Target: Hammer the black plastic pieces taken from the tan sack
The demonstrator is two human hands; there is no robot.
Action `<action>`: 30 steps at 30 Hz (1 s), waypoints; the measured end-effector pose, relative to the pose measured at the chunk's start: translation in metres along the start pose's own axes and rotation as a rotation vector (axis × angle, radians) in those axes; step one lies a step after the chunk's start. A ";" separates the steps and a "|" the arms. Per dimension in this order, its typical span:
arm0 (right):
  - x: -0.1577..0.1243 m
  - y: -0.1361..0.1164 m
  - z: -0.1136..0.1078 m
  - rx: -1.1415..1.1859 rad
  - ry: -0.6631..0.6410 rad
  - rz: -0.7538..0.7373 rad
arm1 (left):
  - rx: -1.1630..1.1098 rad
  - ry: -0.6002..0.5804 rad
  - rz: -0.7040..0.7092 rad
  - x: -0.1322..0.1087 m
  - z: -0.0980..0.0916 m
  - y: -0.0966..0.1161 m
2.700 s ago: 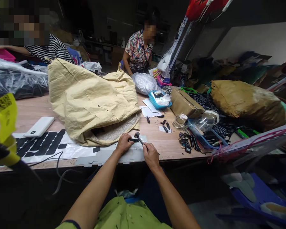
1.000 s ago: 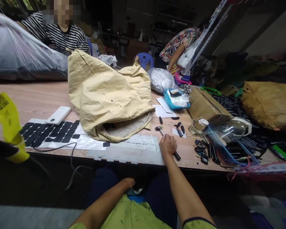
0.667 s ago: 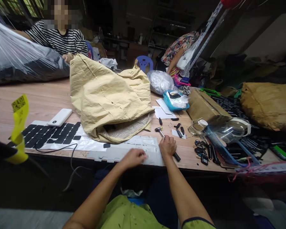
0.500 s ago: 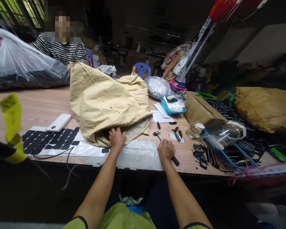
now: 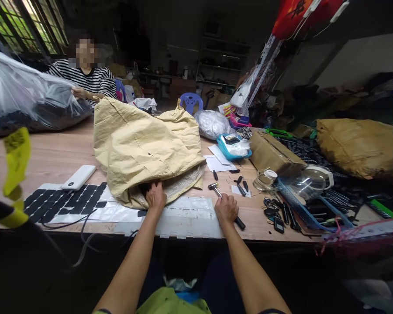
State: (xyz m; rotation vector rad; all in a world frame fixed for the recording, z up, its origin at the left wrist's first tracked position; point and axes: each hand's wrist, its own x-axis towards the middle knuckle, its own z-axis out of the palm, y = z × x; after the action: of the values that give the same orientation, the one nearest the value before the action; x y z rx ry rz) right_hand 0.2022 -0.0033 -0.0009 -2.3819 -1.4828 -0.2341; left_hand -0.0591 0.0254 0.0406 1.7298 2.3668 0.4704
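Four o'clock from the bag [image 5: 147,152], your right hand [image 5: 227,208] clasps a hammer [image 5: 217,191], likely for readiness; left hand [image 5: 156,197]: grip unclear.

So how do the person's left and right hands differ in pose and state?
The left hand reaches into the open mouth of the cream sack, while the right hand grips the hammer by its handle. What, if anything, the left hand holds is hidden; the right hand's hammer sticks out at both ends. Both hands are bare.
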 end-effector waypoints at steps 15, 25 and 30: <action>0.000 -0.006 -0.006 0.020 -0.041 0.022 | -0.448 -0.010 0.462 -0.035 0.004 0.009; -0.001 -0.006 -0.009 0.028 -0.062 0.018 | -0.606 -0.278 0.519 -0.034 0.048 0.026; 0.002 -0.005 -0.012 0.114 -0.096 0.039 | -0.601 -0.251 0.493 -0.032 0.052 0.023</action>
State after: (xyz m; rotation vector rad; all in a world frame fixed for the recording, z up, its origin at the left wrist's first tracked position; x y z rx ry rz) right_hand 0.1989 -0.0037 0.0123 -2.3578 -1.4490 -0.0253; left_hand -0.0121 0.0090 -0.0015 1.8959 1.4102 0.8642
